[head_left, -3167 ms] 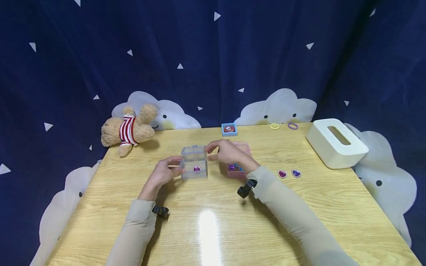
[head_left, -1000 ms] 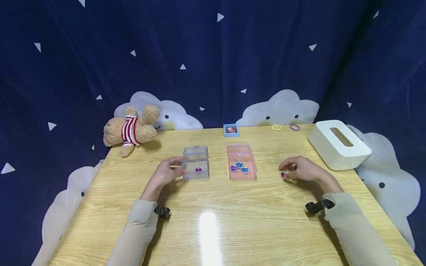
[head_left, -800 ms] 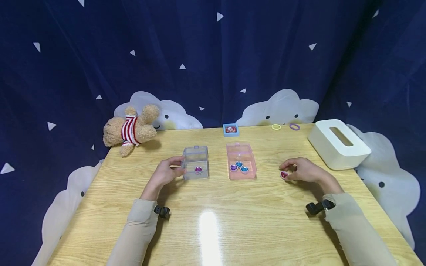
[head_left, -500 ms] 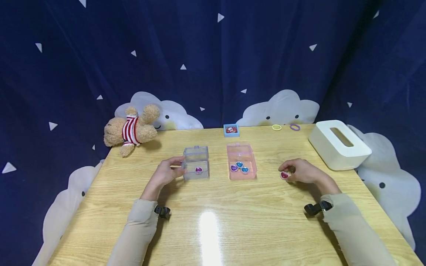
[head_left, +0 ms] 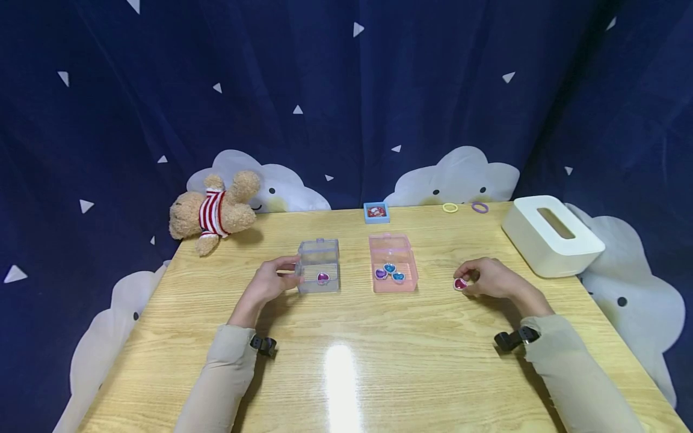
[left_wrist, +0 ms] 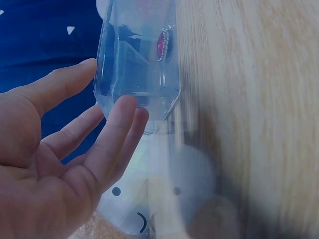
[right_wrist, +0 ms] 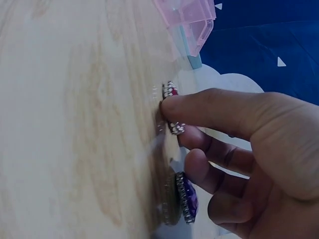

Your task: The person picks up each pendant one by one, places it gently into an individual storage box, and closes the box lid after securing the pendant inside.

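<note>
Red gem [head_left: 460, 284] is clamped in the fingers of the right hand [head_left: 491, 278], toward the right edge of the surface [head_left: 411, 349]. The left hand [head_left: 269, 280], fingers apart, seems to touch the clear box [head_left: 332, 286]; 3 gems [head_left: 390, 268] lie in the pink box [head_left: 385, 288].

Teddy bear [head_left: 211, 211] lying at left; white tissue box [head_left: 541, 245] right; navy curtain [head_left: 330, 72] behind.
</note>
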A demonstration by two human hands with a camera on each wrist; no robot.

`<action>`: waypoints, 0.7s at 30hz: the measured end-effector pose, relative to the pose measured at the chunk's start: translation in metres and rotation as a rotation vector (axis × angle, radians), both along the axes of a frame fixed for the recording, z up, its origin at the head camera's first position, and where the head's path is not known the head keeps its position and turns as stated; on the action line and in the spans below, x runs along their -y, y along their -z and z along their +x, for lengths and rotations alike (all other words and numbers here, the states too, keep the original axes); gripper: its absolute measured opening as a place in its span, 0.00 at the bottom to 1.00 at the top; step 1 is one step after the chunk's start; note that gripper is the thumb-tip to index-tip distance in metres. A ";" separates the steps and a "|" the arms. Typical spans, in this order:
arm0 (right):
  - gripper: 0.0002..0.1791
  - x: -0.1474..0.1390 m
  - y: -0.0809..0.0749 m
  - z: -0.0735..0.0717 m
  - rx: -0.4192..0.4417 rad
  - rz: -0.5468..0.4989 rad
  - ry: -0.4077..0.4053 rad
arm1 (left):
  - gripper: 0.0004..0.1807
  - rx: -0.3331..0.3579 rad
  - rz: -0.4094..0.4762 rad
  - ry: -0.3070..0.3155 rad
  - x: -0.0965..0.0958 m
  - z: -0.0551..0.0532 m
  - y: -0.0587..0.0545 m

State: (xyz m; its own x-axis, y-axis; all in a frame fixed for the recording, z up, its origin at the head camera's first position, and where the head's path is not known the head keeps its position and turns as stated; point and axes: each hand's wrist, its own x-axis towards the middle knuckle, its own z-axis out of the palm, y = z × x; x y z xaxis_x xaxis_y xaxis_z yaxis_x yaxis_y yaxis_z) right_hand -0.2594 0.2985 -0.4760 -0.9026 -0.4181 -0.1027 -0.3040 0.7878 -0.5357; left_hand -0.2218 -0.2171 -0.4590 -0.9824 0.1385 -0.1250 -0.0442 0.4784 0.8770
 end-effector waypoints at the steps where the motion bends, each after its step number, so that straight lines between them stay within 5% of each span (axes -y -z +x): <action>1: 0.15 0.000 0.000 0.000 -0.006 0.005 0.001 | 0.32 -0.001 0.001 0.001 0.000 0.000 0.000; 11: 0.14 0.000 -0.001 0.000 -0.068 -0.023 0.029 | 0.32 -0.018 -0.004 0.007 0.000 0.000 0.000; 21: 0.14 0.013 -0.021 -0.004 -0.041 -0.075 0.057 | 0.31 -0.008 -0.013 0.007 0.000 0.000 -0.002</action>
